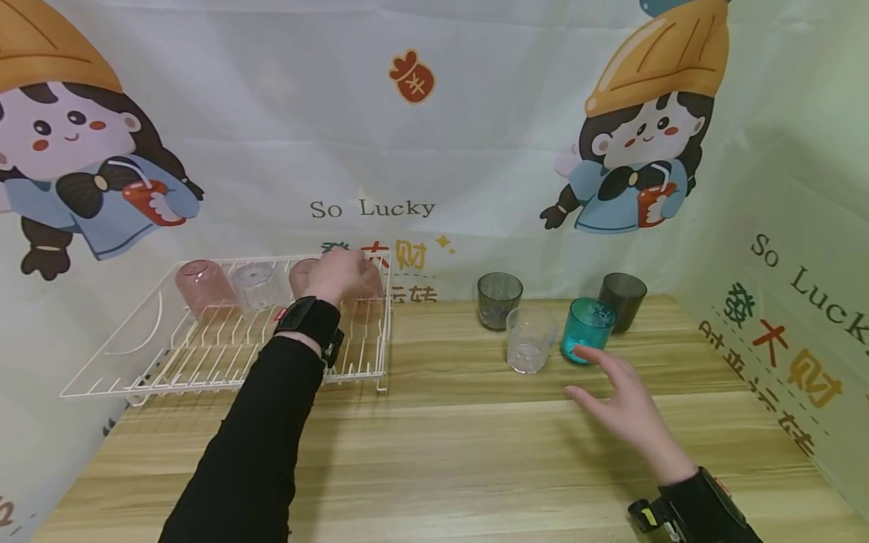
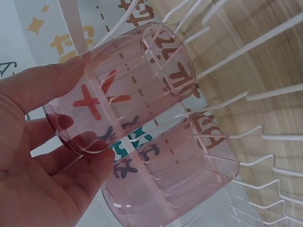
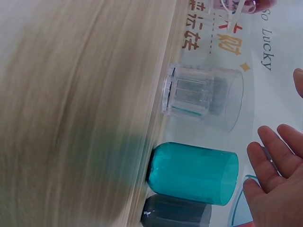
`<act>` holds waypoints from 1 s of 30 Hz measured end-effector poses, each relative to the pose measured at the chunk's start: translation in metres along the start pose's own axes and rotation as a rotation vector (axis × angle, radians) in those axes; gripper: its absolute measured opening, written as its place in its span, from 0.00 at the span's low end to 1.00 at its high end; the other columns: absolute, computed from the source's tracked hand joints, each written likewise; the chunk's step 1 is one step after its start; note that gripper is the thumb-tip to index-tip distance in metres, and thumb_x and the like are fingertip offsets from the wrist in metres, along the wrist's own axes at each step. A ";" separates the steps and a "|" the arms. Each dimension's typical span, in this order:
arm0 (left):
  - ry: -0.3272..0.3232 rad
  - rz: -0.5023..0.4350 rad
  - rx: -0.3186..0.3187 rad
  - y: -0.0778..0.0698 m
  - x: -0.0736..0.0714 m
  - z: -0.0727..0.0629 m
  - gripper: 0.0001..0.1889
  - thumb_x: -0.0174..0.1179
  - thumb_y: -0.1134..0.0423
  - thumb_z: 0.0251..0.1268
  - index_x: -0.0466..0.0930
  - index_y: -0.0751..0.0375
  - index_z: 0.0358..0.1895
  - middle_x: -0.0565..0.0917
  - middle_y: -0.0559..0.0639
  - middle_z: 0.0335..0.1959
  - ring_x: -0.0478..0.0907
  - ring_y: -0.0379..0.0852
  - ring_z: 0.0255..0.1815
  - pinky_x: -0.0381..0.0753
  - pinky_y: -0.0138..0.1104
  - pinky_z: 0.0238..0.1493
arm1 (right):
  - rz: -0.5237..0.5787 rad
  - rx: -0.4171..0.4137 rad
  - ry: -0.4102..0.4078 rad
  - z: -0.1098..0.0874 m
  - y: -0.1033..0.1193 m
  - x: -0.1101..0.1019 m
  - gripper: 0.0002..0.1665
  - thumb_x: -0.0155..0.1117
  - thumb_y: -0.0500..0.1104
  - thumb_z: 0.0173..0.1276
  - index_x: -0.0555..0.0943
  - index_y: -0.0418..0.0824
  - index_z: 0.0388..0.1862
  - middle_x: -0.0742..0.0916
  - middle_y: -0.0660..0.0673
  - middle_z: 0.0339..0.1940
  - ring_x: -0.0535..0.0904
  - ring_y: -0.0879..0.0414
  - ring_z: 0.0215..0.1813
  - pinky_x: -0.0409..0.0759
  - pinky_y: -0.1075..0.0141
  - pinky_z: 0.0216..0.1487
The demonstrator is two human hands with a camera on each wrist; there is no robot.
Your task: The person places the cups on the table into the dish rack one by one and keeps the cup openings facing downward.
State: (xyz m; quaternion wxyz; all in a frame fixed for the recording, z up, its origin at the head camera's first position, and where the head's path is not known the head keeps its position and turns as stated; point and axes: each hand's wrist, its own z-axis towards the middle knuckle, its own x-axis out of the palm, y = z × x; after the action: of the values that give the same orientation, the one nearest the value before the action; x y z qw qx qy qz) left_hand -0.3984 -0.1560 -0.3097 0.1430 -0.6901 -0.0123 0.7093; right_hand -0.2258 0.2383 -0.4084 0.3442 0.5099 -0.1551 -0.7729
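Note:
At the right end of the white wire rack [image 1: 389, 302], my left hand [image 1: 337, 275] grips a pink glass [image 2: 137, 71] around its base, thumb on one side and fingers on the other. The glass stands tilted, mouth down, among the wires. Just beside it leans a second pink glass [image 2: 175, 175], also mouth down. On the other side, my right hand [image 1: 627, 407] is held above the table with its fingers spread and nothing in them. Closest to those fingertips is a teal glass [image 1: 587, 329], upright, with a clear glass [image 1: 529, 343] to its left.
Farther left in the rack are another pink glass [image 1: 206, 286] and a clear one [image 1: 258, 286], both upside down. Two dark grey glasses [image 1: 498, 302] stand on the wooden table [image 1: 462, 467] near the back. A printed cloth [image 1: 271, 151] hangs behind.

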 end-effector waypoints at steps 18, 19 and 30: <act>-0.001 0.038 0.005 -0.001 0.005 0.003 0.21 0.54 0.58 0.66 0.68 0.60 0.61 0.75 0.64 0.57 0.69 0.64 0.60 0.72 0.54 0.57 | -0.004 -0.035 -0.006 0.003 0.002 0.003 0.34 0.70 0.40 0.58 0.71 0.36 0.63 0.79 0.34 0.60 0.71 0.38 0.62 0.67 0.40 0.62; 0.000 0.036 0.003 -0.001 0.006 0.003 0.23 0.54 0.59 0.66 0.67 0.60 0.63 0.74 0.65 0.58 0.68 0.64 0.61 0.72 0.55 0.58 | -0.006 -0.044 -0.010 0.004 0.002 0.004 0.34 0.70 0.40 0.58 0.71 0.36 0.63 0.79 0.34 0.60 0.71 0.38 0.62 0.67 0.40 0.62; 0.031 -0.015 -0.003 0.000 -0.001 0.002 0.37 0.54 0.55 0.66 0.48 0.60 0.75 0.62 0.69 0.69 0.58 0.68 0.70 0.65 0.58 0.65 | -0.004 -0.045 0.008 0.015 0.005 0.008 0.34 0.69 0.42 0.59 0.70 0.35 0.64 0.78 0.35 0.62 0.69 0.38 0.64 0.67 0.41 0.64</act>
State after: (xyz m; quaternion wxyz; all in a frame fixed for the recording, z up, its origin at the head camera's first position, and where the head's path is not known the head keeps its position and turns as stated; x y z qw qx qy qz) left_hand -0.4003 -0.1557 -0.3086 0.1475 -0.7012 -0.0163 0.6974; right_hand -0.2388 0.2275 -0.4046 0.3549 0.5056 -0.1352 -0.7747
